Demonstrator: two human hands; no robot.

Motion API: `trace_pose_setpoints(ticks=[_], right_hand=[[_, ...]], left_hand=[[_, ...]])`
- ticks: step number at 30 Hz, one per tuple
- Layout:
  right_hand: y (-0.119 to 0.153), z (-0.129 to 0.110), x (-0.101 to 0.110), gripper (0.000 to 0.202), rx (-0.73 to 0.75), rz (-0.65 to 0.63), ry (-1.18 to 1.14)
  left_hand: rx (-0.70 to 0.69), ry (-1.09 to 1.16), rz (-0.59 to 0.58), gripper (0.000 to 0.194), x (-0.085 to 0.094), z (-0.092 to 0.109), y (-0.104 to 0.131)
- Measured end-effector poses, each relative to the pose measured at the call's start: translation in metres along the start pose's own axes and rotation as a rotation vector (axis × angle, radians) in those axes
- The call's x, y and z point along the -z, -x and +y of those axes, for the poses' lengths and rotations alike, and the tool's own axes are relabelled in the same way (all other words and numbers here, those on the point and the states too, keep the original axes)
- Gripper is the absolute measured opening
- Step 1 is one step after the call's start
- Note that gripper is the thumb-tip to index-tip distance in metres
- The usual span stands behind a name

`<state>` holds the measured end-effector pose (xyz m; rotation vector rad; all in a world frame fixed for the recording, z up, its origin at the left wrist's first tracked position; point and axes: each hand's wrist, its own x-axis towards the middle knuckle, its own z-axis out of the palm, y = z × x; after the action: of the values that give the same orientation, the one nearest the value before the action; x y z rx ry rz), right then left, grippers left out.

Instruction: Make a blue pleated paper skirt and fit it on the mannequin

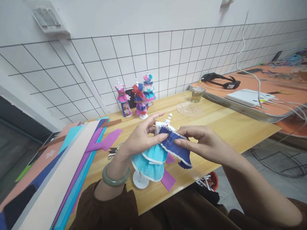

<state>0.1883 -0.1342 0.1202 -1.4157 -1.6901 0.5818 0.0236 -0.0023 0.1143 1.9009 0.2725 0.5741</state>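
A small white dress form stands tilted on its round base in front of me, dressed in a tiered turquoise skirt with white edging. A dark blue gathered paper strip with white borders lies across its chest and hangs off to the right. My left hand is wrapped around the form's upper body, its thumb pressing the strip there. Between thumb and fingers, my right hand pinches the strip's upper edge. The left palm and the form's far side are hidden.
Several dressed miniature forms stand by the tiled wall. Coloured paper sheets are piled at left, near scissors and purple scraps. A cup of liquid stands behind a disc with tiny pieces. An orange-topped table is at right.
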Motion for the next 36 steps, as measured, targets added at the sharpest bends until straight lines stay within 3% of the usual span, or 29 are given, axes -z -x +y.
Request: trace_pose_setpoints(ticks=[8,27,36], right_hand=[[0.0015,-0.0024,-0.0014,0.020,0.016,0.055,0.117],[0.0033,-0.0051,-0.0058,0.022,-0.033,0.125,0.142],[0.0061,-0.0054,-0.0091,0.017,-0.042,0.221,0.190]], left_hand=[[0.017,0.017,-0.028,0.062,-0.0009,0.0016,0.0010],[0.005,-0.067,-0.057,0.069,-0.0010,0.0037,0.0015],[-0.012,-0.113,-0.051,0.066,0.0000,0.0029,0.0022]])
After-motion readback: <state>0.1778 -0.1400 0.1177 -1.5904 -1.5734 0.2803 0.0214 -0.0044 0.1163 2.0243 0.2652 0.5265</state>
